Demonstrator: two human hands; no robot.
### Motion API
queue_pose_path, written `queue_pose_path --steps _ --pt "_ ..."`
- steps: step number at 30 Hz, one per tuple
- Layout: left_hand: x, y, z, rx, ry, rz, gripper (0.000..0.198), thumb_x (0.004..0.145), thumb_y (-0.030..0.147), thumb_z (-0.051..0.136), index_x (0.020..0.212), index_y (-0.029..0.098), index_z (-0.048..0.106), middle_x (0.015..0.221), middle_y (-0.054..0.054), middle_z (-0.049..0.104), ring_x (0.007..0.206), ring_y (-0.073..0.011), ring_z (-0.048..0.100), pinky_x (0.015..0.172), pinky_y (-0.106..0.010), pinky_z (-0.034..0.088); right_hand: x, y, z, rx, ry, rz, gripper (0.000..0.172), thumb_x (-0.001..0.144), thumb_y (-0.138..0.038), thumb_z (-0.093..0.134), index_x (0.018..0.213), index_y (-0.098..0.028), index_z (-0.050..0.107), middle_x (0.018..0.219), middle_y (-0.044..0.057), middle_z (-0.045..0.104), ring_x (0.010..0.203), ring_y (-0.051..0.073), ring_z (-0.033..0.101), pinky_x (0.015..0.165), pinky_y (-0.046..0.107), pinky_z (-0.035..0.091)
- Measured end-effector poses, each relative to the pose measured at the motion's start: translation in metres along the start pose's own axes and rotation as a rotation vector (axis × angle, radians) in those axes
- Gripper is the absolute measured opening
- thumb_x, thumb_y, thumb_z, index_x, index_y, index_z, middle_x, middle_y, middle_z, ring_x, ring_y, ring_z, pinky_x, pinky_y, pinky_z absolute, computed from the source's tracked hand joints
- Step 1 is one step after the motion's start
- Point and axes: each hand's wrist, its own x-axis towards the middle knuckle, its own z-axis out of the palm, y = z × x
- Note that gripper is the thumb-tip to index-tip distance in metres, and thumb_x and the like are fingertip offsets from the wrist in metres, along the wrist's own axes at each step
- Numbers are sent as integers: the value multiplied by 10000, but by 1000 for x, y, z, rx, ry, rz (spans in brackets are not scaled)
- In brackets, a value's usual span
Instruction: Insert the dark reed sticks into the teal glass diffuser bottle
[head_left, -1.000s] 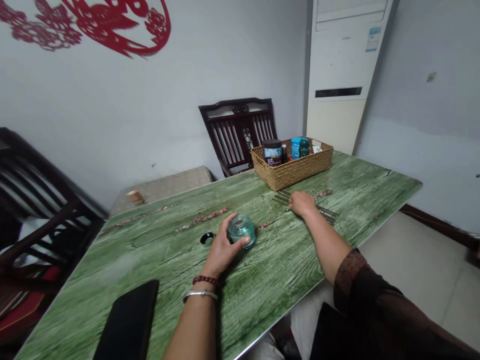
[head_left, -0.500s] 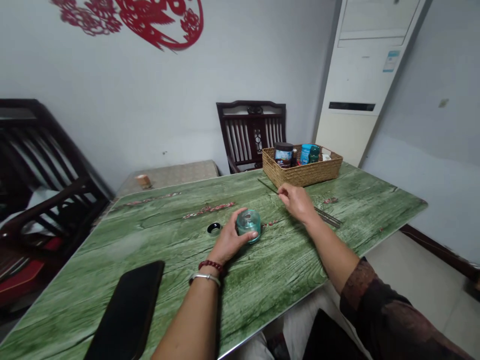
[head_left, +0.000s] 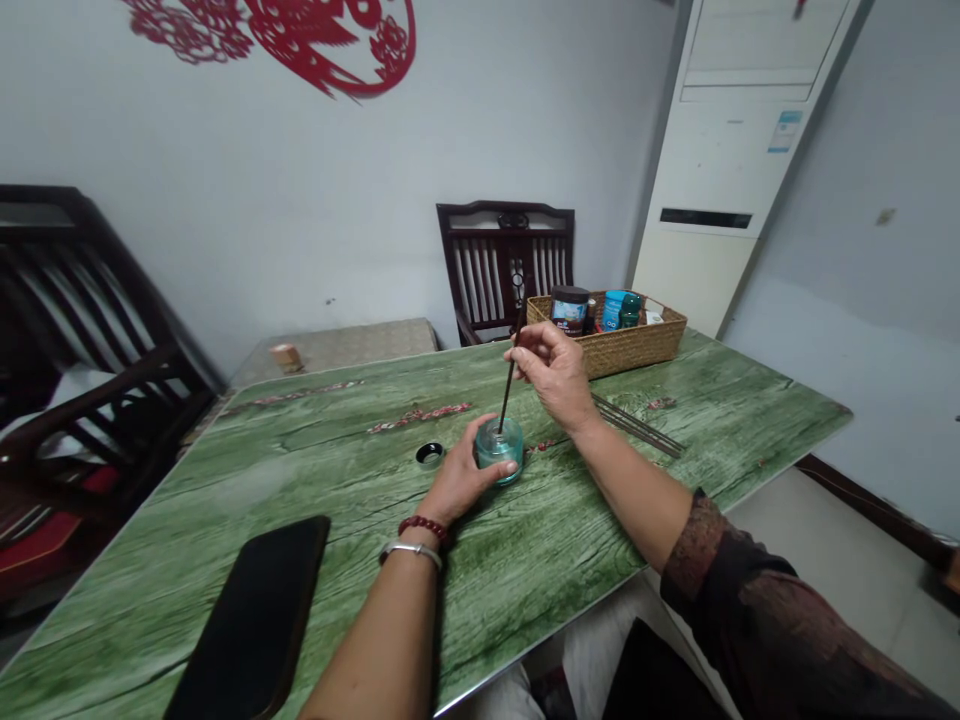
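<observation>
My left hand (head_left: 472, 463) is wrapped round a small teal glass jar (head_left: 504, 460) that stands on the green table (head_left: 360, 600). Between the thumb and fingers of my right hand (head_left: 555, 375) is a thin dark stick (head_left: 508, 387), tilted slightly from upright. Its lower end is at the mouth of the jar; whether it has passed inside is hard to see. Several more dark sticks (head_left: 641, 428) lie on the table beside my right forearm. A black ring-shaped cap (head_left: 430, 455) rests just left of the jar.
A woven basket (head_left: 637, 352) with jars and packets stands at the table's back right. A black phone (head_left: 251, 615) lies at the near left. Behind the table are a dark wooden chair (head_left: 514, 250) and a low surface with a small wooden block (head_left: 286, 357).
My right hand has lifted a stick from the table, moved left and turned it nearly upright over the jar. My left hand keeps its hold on the jar.
</observation>
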Motion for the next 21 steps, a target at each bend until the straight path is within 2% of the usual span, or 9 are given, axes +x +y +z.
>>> queue_pose_path --steps 5,8,11,14,16,18,21 --pt "0 1 0 17 -17 4 829 633 506 864 1345 186 586 1276 -148 720 1194 -362 687 1107 -538 495 -4 33 13 -53 -39 122 275 840 -447 764 946 -219 652 782 -37 700 707 131 679 584 224 569" --pt "0 1 -1 38 -43 5 848 653 523 842 1371 174 556 1314 -158 702 1221 -356 672 1130 -535 476 -7 42 8 -157 -74 147 213 842 -371 738 980 -213 699 814 -19 733 696 143 678 629 255 576" --pt "0 0 -1 41 -44 -24 882 647 524 836 1393 164 534 1334 -172 692 1234 -362 667 1134 -531 472 -13 44 -24 -395 -20 82 177 877 -342 698 992 -214 739 914 15 771 775 168 696 763 300 580" --pt "1 -2 0 48 -39 -56 891 634 519 839 1394 171 533 1311 -167 703 1227 -372 671 1122 -539 477 -26 46 -74 -778 98 84 160 926 -281 621 961 -208 758 955 46 781 882 202 706 894 329 542" --pt "2 -3 -1 52 -38 -50 882 633 522 837 1388 179 537 1307 -159 706 1227 -371 670 1121 -536 477 -38 51 -105 -1054 109 175 205 951 -240 581 978 -194 778 1019 86 779 968 222 706 929 320 513" --pt "2 -4 -1 61 -41 -45 882 639 525 831 1392 175 534 1307 -159 706 1222 -367 673 1119 -530 479 -49 58 -125 -1272 63 318 245 979 -237 562 1012 -198 802 1074 111 776 1020 231 710 915 299 498" --pt "2 -3 -1 73 -50 -56 904 645 534 825 1409 158 520 1300 -168 707 1207 -365 677 1114 -527 483 -58 67 -135 -1452 -70 480 279 1006 -266 558 1063 -229 829 1122 122 779 1043 231 725 866 276 492"
